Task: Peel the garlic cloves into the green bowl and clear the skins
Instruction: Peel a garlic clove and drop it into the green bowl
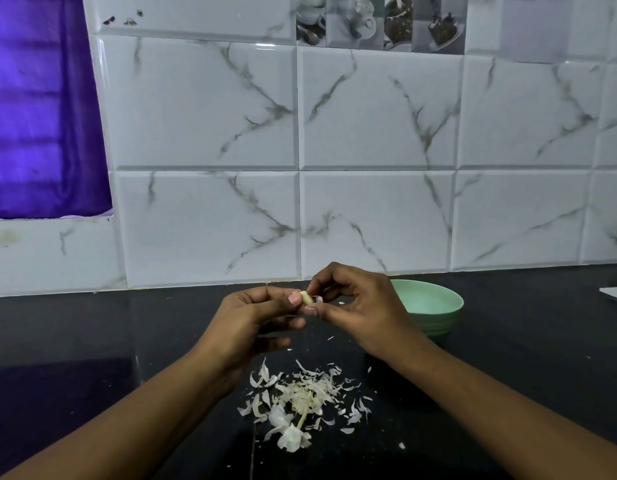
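Head view — garlic clove (306, 297) aslant, left hand (251, 320) to right hand (362, 313)

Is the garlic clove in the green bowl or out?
Out: left hand and right hand pinch the garlic clove over the counter, beside the green bowl.

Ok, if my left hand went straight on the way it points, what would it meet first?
The left hand points right, so first the clove both hands pinch, then the right hand. The bowl sits beyond, depth unclear.
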The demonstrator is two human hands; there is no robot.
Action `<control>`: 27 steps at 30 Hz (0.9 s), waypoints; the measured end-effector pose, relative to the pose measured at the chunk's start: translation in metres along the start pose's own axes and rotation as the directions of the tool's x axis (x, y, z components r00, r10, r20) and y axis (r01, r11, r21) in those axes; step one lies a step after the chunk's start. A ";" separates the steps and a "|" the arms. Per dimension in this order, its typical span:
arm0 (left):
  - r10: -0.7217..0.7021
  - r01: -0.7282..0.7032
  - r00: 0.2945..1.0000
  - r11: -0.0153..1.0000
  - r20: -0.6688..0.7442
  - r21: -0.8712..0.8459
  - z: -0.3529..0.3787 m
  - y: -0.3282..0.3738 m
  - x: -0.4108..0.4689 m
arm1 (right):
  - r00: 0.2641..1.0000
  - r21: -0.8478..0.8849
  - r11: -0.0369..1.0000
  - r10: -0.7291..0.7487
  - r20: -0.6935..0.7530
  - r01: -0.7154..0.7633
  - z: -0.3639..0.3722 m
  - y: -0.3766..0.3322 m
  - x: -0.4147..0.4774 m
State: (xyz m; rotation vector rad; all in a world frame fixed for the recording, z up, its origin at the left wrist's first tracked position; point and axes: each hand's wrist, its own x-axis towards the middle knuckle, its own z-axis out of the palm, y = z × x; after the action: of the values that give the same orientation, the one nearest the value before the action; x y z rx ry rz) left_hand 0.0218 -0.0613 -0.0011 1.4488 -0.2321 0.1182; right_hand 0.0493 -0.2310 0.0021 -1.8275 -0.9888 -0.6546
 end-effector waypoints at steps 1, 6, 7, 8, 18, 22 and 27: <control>0.001 -0.001 1.000 1.000 0.001 -0.009 0.001 0.000 0.000 | 1.000 0.008 1.000 -0.005 -0.006 0.005 0.000 0.000 0.000; 0.025 -0.023 0.999 0.997 0.038 -0.068 0.002 0.001 -0.001 | 0.993 0.212 0.970 0.119 -0.009 -0.114 0.001 -0.002 0.001; 0.043 -0.040 0.998 0.996 0.043 -0.080 0.002 0.001 -0.001 | 0.983 0.331 0.927 0.183 0.008 -0.176 0.002 -0.003 0.002; 0.064 -0.059 0.997 0.994 0.045 -0.090 0.001 0.001 -0.001 | 0.969 0.439 0.867 0.245 0.032 -0.233 0.003 -0.004 0.002; 0.170 -0.163 0.983 0.982 0.068 -0.092 0.000 -0.003 0.000 | 0.940 0.447 0.827 0.316 0.129 -0.340 0.005 -0.008 0.001; 0.296 -0.296 0.955 0.953 0.018 0.067 -0.002 0.000 -0.001 | 0.979 0.287 0.938 0.204 -0.010 -0.193 0.006 -0.007 -0.002; 0.432 -0.411 0.902 0.854 0.005 0.318 -0.004 0.004 -0.002 | 0.992 -0.013 0.993 0.117 0.044 -0.116 0.002 -0.013 -0.004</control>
State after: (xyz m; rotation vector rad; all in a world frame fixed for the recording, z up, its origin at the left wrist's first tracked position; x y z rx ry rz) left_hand 0.0188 -0.0568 0.0022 1.6865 -0.4947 0.5865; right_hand 0.0362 -0.2276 0.0039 -1.9009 -0.9018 -0.5506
